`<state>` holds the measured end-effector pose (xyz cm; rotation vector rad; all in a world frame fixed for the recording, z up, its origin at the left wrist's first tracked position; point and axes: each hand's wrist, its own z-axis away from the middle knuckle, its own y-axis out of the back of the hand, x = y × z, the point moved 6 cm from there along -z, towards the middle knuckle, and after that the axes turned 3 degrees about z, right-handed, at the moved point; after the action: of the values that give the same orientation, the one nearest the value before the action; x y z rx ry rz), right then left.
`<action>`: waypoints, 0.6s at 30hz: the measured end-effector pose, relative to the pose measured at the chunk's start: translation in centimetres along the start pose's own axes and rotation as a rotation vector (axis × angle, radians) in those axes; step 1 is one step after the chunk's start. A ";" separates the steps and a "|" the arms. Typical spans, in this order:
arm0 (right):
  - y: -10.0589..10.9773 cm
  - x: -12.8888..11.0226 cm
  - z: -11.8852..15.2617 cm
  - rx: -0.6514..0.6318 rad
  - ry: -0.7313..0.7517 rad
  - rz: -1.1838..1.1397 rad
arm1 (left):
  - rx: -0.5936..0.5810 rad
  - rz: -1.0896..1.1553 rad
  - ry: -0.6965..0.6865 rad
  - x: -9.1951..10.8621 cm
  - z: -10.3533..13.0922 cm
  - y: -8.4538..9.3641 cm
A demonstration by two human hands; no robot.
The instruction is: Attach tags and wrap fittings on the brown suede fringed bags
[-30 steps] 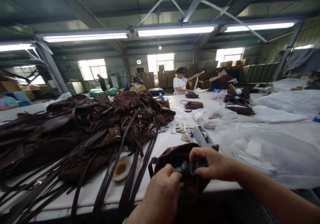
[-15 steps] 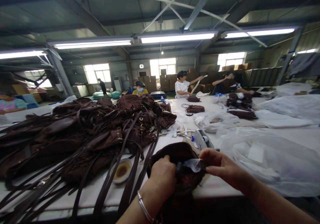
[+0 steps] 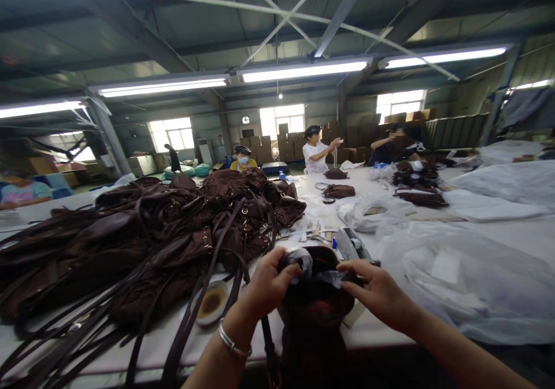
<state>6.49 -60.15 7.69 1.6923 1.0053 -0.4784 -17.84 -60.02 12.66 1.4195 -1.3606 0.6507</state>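
Observation:
A dark brown handbag (image 3: 318, 331) stands at the table's near edge with its mouth gaping toward me, its inside mostly in shadow. My left hand (image 3: 271, 282) is closed at the left rim, pinching a piece of thin translucent plastic film (image 3: 302, 260). Across the opening, my right hand (image 3: 377, 293) pinches a second bit of the film (image 3: 332, 278) near the right rim. Whether both bits belong to one sheet I cannot tell. Below my left hand hangs a dark strap (image 3: 269, 343) with a buckle.
A large heap of brown bags (image 3: 173, 221) with trailing straps fills the left. A round dish with brown residue (image 3: 211, 302) lies among the straps. Beyond my bag is a grey tape dispenser (image 3: 351, 241); clear plastic bags (image 3: 455, 279) cover the right. Several co-workers sit farther off.
My left hand has come up out of the bag's mouth to its left rim, with film now showing in its fingers. My right hand still pinches film, slightly lower and farther left.

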 end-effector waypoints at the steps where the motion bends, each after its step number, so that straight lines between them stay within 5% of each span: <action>1: -0.1 0.7 -0.1 0.020 -0.039 -0.026 | 0.056 0.179 0.004 0.0 -0.1 0.4; 7: -0.3 2.3 -0.6 0.125 -0.115 -0.119 | 0.360 1.211 -0.133 1.6 0.3 4.3; 12: 0.0 2.6 -1.0 0.209 -0.164 -0.117 | 0.370 1.459 -0.222 3.0 2.9 9.2; 15: -0.4 2.8 -1.4 0.211 -0.173 -0.122 | 0.508 1.255 0.036 -1.2 5.9 9.6; 18: -1.5 2.7 -1.3 0.170 -0.153 -0.150 | 0.471 0.935 0.495 -7.9 9.4 6.5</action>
<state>6.57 -57.82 5.32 1.7071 1.0056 -0.7993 -28.10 -64.46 4.42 0.7767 -1.4642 1.8907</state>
